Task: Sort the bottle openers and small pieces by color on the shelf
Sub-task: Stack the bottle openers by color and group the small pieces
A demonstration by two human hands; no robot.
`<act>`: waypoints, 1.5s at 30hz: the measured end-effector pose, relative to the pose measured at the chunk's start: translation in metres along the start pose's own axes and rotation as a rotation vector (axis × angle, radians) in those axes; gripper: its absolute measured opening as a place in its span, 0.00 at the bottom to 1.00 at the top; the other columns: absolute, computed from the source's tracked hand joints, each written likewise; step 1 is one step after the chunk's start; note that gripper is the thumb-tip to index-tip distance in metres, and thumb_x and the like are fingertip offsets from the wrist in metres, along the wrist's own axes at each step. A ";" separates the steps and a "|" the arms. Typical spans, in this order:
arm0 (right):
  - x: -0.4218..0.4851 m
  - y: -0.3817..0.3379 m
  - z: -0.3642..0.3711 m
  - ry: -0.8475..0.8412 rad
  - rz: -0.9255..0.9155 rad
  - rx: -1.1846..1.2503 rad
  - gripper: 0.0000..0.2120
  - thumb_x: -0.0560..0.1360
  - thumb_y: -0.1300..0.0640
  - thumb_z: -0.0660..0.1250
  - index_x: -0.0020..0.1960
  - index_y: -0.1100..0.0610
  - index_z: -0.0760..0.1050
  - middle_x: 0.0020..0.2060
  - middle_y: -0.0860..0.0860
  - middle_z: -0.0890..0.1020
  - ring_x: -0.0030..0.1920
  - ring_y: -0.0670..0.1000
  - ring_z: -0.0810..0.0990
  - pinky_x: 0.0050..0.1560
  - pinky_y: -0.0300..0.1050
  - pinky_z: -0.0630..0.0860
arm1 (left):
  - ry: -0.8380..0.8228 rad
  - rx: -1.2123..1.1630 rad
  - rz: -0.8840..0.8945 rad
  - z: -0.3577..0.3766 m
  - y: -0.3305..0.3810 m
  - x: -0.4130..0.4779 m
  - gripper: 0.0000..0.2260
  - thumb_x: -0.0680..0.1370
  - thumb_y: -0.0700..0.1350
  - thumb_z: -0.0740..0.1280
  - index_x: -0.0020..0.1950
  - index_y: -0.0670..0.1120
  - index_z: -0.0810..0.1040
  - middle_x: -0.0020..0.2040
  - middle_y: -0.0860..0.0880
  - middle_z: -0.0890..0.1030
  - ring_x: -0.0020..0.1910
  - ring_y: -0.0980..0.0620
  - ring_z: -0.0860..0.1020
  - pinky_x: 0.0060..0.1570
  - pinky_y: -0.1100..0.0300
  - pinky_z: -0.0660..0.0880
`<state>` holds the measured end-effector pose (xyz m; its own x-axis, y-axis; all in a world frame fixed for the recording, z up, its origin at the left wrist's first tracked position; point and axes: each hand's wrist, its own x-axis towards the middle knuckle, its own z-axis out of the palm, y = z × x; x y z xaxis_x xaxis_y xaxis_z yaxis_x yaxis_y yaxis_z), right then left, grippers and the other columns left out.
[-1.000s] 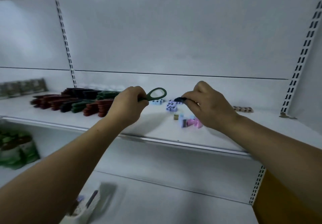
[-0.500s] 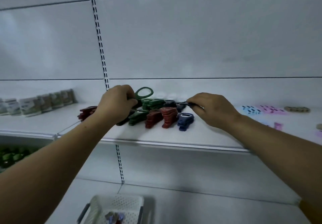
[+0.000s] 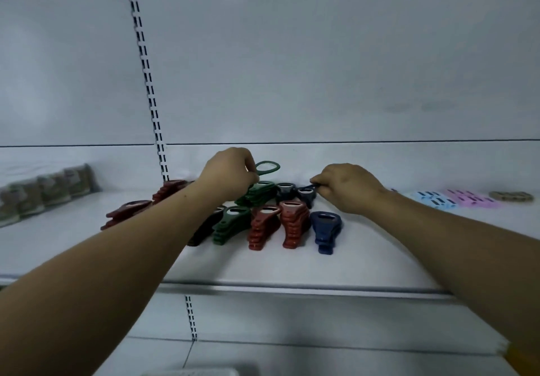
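Note:
My left hand (image 3: 228,172) grips a green bottle opener (image 3: 267,167) just above a green stack (image 3: 258,194) at the back of the white shelf (image 3: 292,261). My right hand (image 3: 347,187) pinches a dark blue opener (image 3: 312,186) over the dark blue stack (image 3: 305,195) beside a dark grey one (image 3: 285,191). Nearer the edge stand a green stack (image 3: 229,223), two red stacks (image 3: 263,226) (image 3: 293,222) and a blue stack (image 3: 325,229). Small light blue pieces (image 3: 435,200) and pink pieces (image 3: 470,198) lie to the right.
More red openers (image 3: 128,213) and a dark stack (image 3: 204,229) lie under my left forearm. Packaged goods (image 3: 43,191) line the shelf's left end. A brownish item (image 3: 514,195) sits at the far right. A slotted upright (image 3: 146,71) runs up the back panel.
The view has swung left from the small pieces to the opener stacks. Both hands, each still holding its opener, have come down close over the back stacks.

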<state>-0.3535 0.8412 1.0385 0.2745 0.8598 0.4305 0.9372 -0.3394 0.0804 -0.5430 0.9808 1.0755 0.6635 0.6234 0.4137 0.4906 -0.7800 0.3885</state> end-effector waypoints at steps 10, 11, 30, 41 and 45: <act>0.037 -0.009 0.012 -0.002 -0.028 0.009 0.14 0.79 0.52 0.58 0.60 0.52 0.78 0.55 0.52 0.79 0.56 0.56 0.76 0.52 0.52 0.76 | -0.111 0.102 -0.055 0.021 -0.016 0.038 0.04 0.74 0.45 0.70 0.45 0.47 0.76 0.41 0.51 0.76 0.42 0.50 0.74 0.39 0.61 0.67; 0.042 -0.013 0.013 -0.013 -0.037 -0.001 0.14 0.79 0.52 0.58 0.60 0.51 0.78 0.55 0.52 0.79 0.56 0.56 0.77 0.52 0.51 0.76 | -0.122 0.110 -0.053 0.023 -0.016 0.038 0.04 0.74 0.45 0.70 0.45 0.47 0.76 0.41 0.51 0.76 0.43 0.49 0.75 0.40 0.60 0.68; 0.049 -0.021 0.017 -0.236 -0.081 0.153 0.18 0.78 0.59 0.57 0.65 0.49 0.75 0.59 0.52 0.77 0.59 0.55 0.74 0.60 0.52 0.73 | -0.192 0.232 -0.024 0.038 -0.005 0.046 0.13 0.77 0.51 0.66 0.53 0.44 0.81 0.50 0.45 0.82 0.50 0.46 0.78 0.46 0.58 0.74; 0.057 -0.028 0.011 -0.220 -0.034 0.290 0.21 0.80 0.61 0.54 0.72 0.51 0.68 0.70 0.52 0.69 0.69 0.52 0.67 0.69 0.43 0.64 | -0.310 0.241 0.007 0.012 -0.038 0.041 0.15 0.79 0.45 0.62 0.67 0.50 0.73 0.65 0.48 0.74 0.61 0.48 0.73 0.54 0.61 0.67; 0.065 -0.047 0.013 -0.314 -0.055 0.356 0.22 0.81 0.59 0.53 0.73 0.48 0.65 0.73 0.52 0.65 0.72 0.53 0.64 0.71 0.43 0.60 | -0.339 0.128 -0.019 0.011 -0.038 0.041 0.13 0.79 0.44 0.61 0.63 0.51 0.77 0.62 0.48 0.77 0.54 0.52 0.73 0.52 0.62 0.67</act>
<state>-0.3771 0.9179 1.0515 0.2224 0.9653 0.1369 0.9528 -0.1854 -0.2406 -0.5286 1.0358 1.0688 0.7926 0.6011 0.1026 0.5573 -0.7823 0.2781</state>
